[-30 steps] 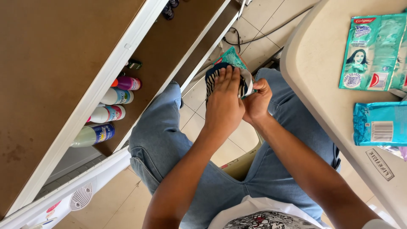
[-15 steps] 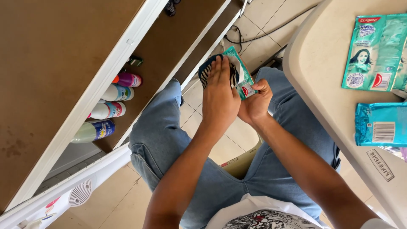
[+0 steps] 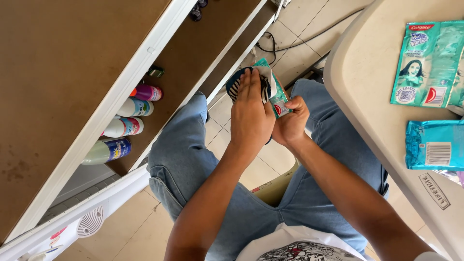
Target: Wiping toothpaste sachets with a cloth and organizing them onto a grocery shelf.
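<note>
**Packet held over the lap**

Tiled floor [image 3: 333,29] lay below, a shelf [image 3: 159,104] on one side. The right hand [image 3: 290,123] pinched a green packet [image 3: 275,94] so the left hand [image 3: 251,113], lying flat, could press it. More packets [image 3: 423,63] waited near the table [image 3: 367,125] edge.

Left hand [image 3: 251,116] flat, right hand [image 3: 290,123] apparently pinching.

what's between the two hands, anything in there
In the head view a small green sachet sits between the left hand and right hand, pressed against a dark striped cloth.
</note>
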